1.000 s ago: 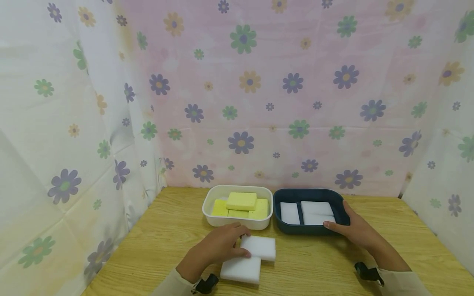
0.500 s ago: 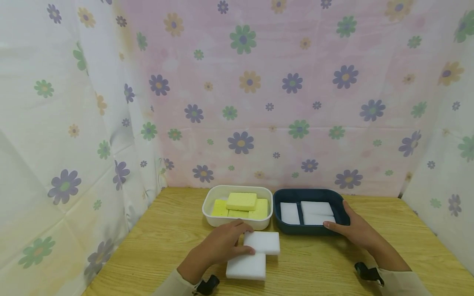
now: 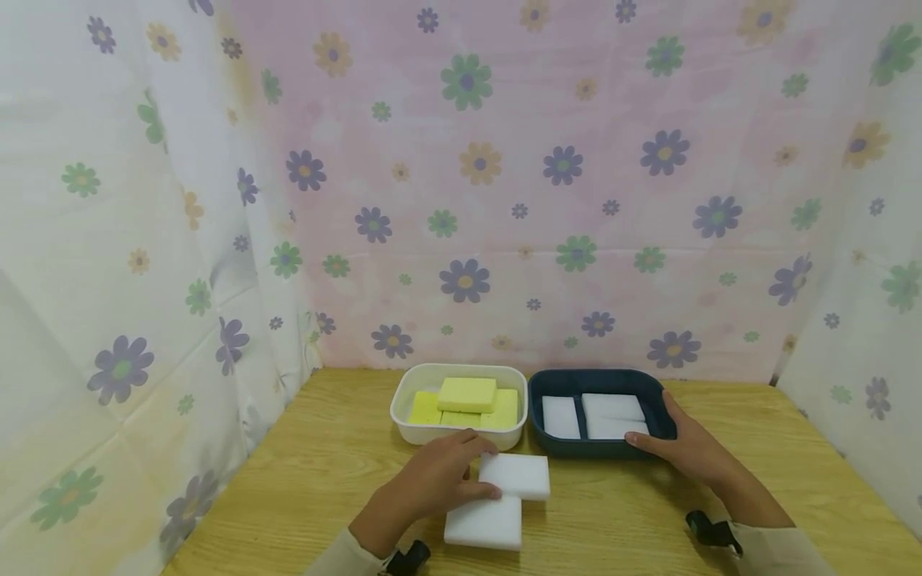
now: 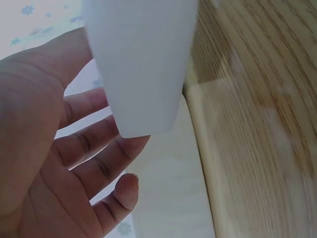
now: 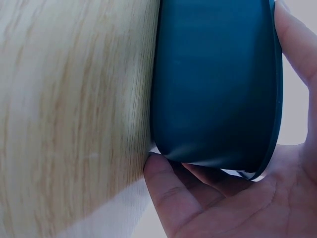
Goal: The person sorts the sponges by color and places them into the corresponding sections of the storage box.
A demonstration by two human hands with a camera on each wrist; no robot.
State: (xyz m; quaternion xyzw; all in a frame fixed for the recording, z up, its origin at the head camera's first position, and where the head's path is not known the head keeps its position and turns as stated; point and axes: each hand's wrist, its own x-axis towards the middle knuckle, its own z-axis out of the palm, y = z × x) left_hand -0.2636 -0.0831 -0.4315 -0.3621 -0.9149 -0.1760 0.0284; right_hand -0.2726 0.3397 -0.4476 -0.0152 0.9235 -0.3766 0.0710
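My left hand (image 3: 446, 476) pinches white foam sponges at their left side, in front of the containers. The farther sponge (image 3: 515, 476) and the nearer sponge (image 3: 484, 524) overlap in the head view, with my thumb across the nearer one. In the left wrist view, a white sponge (image 4: 143, 64) stands off the wooden surface between thumb and fingers. My right hand (image 3: 687, 440) grips the right end of a dark blue divided container (image 3: 655, 452), thumb over the near rim and fingers round the outer wall. White sponges (image 3: 612, 406) lie in both its compartments.
A white container (image 3: 461, 436) with several yellow sponges (image 3: 467, 395) stands directly left of the blue one, in front of my left hand. The wooden table (image 3: 310, 488) ends at floral cloth (image 3: 403, 280) behind and at both sides.
My left hand has shifted slightly to the right with the white sponges, which also rose a little in the head view at first. My right hand keeps its hold on the blue container.
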